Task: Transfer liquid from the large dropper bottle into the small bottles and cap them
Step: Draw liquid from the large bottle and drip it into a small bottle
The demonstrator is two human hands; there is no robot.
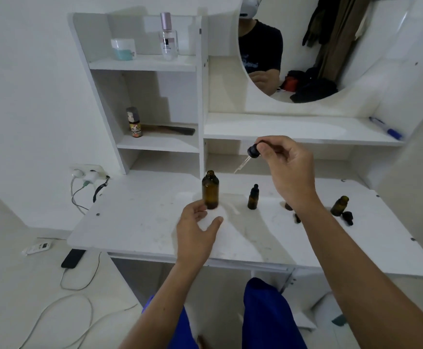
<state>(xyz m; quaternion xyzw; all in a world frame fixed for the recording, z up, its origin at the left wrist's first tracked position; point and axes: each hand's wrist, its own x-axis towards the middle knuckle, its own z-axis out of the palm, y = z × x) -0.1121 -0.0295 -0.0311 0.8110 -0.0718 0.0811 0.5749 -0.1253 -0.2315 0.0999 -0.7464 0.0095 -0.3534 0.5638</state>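
Note:
The large amber bottle stands uncapped on the white desk. My left hand hovers open just in front of its base, fingers near it. My right hand pinches the black dropper cap in the air, its glass pipette slanting down-left above the desk. A small capped amber bottle stands right of the large one. Another small bottle is mostly hidden behind my right wrist. A third small bottle stands uncapped at the right, a black cap lying beside it.
Shelves at the back left hold a jar, a perfume bottle and a small spray bottle. A blue pen lies on the ledge under the round mirror. A power strip and cables sit left of the desk.

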